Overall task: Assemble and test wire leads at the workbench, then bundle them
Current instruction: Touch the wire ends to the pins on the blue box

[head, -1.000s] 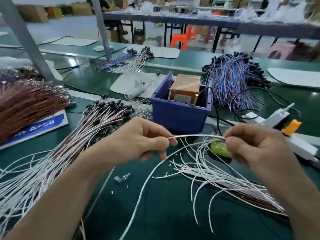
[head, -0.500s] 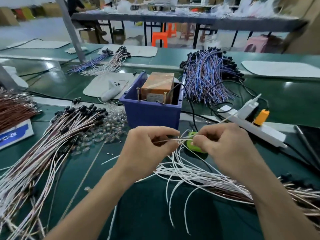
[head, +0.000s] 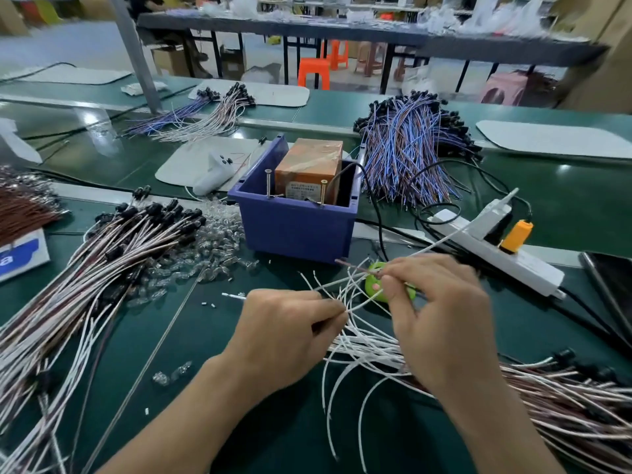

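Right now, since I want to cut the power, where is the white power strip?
In the head view the white power strip lies on the right, just beyond the right hand and right of the blue bin, an orange plug in it.

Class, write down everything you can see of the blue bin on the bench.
The blue bin is an open-topped box, plastic by its look, with plain walls, standing upright on the green bench. Inside sits an orange block wrapped in shiny film, with two screws standing at its front. A black cable runs over its right rim. Clear bulbs are heaped by its left wall.
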`<state>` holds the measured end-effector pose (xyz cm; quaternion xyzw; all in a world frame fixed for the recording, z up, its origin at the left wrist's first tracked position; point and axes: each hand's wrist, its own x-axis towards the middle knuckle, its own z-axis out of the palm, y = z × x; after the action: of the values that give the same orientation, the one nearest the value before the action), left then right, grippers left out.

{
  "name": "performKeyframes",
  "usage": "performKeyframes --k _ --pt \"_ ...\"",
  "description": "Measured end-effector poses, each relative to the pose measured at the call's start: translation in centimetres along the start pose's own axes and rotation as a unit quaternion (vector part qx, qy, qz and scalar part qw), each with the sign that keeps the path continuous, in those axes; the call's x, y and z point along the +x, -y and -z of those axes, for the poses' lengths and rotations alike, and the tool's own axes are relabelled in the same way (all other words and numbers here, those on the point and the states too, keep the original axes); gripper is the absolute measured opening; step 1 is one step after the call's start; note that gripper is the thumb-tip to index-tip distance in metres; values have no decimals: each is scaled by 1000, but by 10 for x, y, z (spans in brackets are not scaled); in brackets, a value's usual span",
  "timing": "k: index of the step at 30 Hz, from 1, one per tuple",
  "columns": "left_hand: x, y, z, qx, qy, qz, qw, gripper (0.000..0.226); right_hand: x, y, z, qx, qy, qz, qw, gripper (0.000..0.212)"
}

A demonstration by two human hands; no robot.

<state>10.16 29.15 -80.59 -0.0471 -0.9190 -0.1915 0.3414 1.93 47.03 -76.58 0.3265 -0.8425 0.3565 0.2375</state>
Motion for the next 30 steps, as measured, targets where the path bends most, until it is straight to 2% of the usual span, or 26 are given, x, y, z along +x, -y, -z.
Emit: performKeyframes --k 2,4,9,11,14,17,20,22,25,30 --pt "-1 -2 -3 1 5 1 1000 16 -4 5 -7 -77 37 45 995 13" --pt "-1 -1 -4 -2 -8 12 1000 14 -5 5 -10 -163 65 47 983 13" --pt "0 1 -2 -24 -35 31 999 11 -5 9 -2 -228 -26 13 973 13" --pt "0 -1 -3 -26 -27 11 999 13 -7 14 -4 -211 -47 38 976 8" --pt "2 -1 -2 -22 -50 -11 998 10 -12 21 -13 -121 22 62 991 21" --pt "3 0 -1 -27 -73 -10 997 8 -18 26 -20 -62 102 28 992 23" --pt "1 -3 -3 -27 -77 2 997 8 -22 21 -22 8 130 -13 991 15" --pt "2 -2 -2 -34 -72 15 997 7 -22 16 -22 32 145 -8 989 15" --pt "3 4 2 -46 -62 54 996 10 -17 8 -21 0 105 5 995 13" --pt "3 18 8 -72 -71 131 986 12 -11 -18 -17 -29 65 -59 996 14"
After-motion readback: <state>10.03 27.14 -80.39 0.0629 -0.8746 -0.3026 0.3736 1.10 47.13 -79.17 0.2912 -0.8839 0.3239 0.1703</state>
